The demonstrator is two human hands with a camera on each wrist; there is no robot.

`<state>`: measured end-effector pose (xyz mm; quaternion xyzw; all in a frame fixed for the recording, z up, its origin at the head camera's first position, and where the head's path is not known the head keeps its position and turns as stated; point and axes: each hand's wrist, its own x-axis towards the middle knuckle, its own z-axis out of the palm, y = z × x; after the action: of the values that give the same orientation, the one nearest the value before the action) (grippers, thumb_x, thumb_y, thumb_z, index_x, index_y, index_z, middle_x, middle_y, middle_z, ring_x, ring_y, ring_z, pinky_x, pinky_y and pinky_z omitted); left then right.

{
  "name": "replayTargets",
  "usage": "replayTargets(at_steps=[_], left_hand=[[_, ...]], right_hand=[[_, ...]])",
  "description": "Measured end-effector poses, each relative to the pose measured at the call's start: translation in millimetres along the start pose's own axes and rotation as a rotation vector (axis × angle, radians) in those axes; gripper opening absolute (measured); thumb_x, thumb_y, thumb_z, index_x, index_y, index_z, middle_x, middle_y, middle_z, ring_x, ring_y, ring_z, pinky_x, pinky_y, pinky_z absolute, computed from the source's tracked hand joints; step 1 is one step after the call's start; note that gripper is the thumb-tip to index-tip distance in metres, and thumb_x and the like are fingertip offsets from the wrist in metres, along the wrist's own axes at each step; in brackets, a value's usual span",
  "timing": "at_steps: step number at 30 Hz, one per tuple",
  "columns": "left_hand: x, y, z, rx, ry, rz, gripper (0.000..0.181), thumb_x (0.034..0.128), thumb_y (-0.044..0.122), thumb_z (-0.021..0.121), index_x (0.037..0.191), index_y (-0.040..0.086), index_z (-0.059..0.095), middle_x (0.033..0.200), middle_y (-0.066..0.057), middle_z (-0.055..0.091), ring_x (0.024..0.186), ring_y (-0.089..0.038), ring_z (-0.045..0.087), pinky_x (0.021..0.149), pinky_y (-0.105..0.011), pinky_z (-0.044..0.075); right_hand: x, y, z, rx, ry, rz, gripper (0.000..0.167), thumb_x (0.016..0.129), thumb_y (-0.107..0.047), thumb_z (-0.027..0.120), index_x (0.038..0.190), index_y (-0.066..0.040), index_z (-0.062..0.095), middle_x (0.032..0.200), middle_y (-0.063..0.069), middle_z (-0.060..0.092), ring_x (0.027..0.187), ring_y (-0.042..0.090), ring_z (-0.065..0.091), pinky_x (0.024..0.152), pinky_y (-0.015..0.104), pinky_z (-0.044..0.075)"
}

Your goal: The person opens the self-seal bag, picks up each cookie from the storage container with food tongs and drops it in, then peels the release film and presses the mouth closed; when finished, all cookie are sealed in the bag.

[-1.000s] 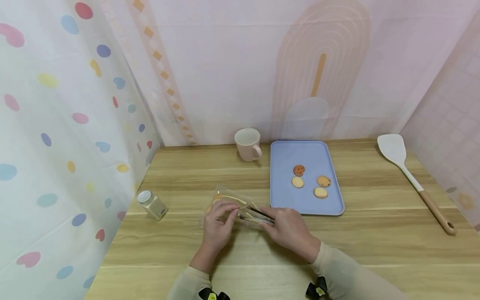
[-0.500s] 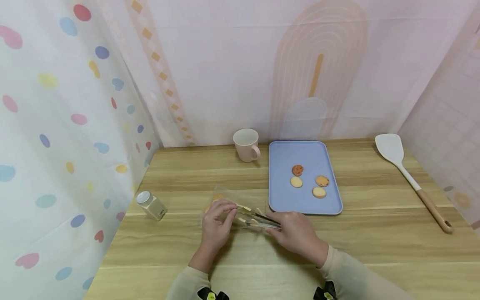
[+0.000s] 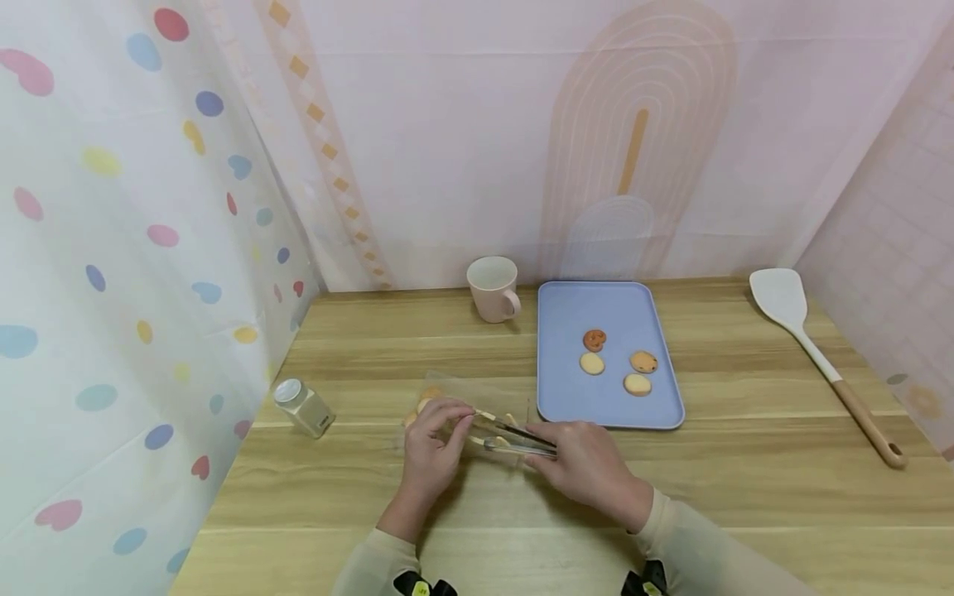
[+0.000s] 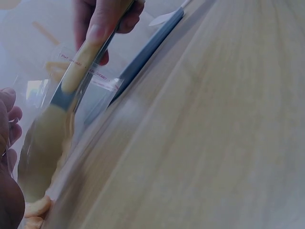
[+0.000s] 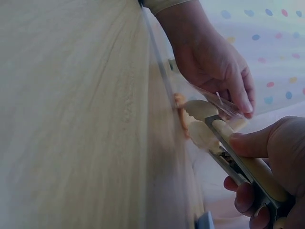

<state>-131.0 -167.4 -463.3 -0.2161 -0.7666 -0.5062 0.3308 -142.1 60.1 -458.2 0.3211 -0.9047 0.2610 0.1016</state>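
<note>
My left hand (image 3: 435,439) pinches the mouth edge of a clear plastic bag (image 3: 469,386) between thumb and fingers. Cookies (image 3: 414,414) lie at the bag's far left end, partly hidden behind that hand. My right hand (image 3: 591,465) grips a pair of tongs (image 5: 252,167), metal with cream handles and broad cream heads. In the left wrist view the tongs' head (image 4: 43,148) reaches into the bag, whose edge carries red lettering. Low by the head sit orange-brown cookies (image 4: 38,207). Whether the tongs hold a cookie I cannot tell.
A blue tray (image 3: 566,310) with several cookies (image 3: 637,383) lies right of the bag. Behind stands a pink mug (image 3: 492,290). A lidded jar (image 3: 304,407) lies tilted at left. A white spatula with a wooden handle (image 3: 868,420) rests at right.
My right hand with the tongs has shifted slightly right from a second ago, and the tongs have drawn back a little. My left hand keeps its pinch on the bag.
</note>
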Motion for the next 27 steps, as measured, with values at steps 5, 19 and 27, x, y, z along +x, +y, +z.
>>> replayTargets(at_steps=[5,19,27], left_hand=[[-0.7,1.5,-0.4,0.009,-0.015,-0.036,0.014,0.0807,-0.016,0.066,0.086,-0.004,0.068,0.088,-0.017,0.066,0.085,-0.031,0.061,0.082,-0.021,0.048],[-2.9,-0.5,-0.1,0.024,-0.013,-0.07,0.013,0.0829,-0.013,0.066,0.088,-0.001,0.069,0.089,-0.015,0.067,0.086,-0.028,0.062,0.083,-0.021,0.047],[-2.2,2.3,0.2,0.021,-0.023,-0.07,0.014,0.0832,-0.014,0.065,0.088,-0.001,0.068,0.089,-0.016,0.067,0.086,-0.029,0.062,0.082,-0.024,0.049]], right_hand=[[-14.2,9.2,-17.0,0.023,-0.021,0.027,0.041,0.079,-0.031,0.08,0.116,-0.015,0.071,0.101,0.0,0.073,0.059,0.001,0.051,0.056,0.024,0.046],[-66.4,50.8,-82.5,0.04,0.02,0.041,0.046,0.071,-0.023,0.086,0.115,-0.019,0.072,0.088,-0.009,0.07,0.059,-0.003,0.046,0.052,0.02,0.042],[-83.1,74.0,-111.0,-0.058,0.053,0.287,0.048,0.076,-0.034,0.081,0.117,-0.013,0.07,0.065,-0.007,0.052,0.05,0.003,0.028,0.044,0.024,0.027]])
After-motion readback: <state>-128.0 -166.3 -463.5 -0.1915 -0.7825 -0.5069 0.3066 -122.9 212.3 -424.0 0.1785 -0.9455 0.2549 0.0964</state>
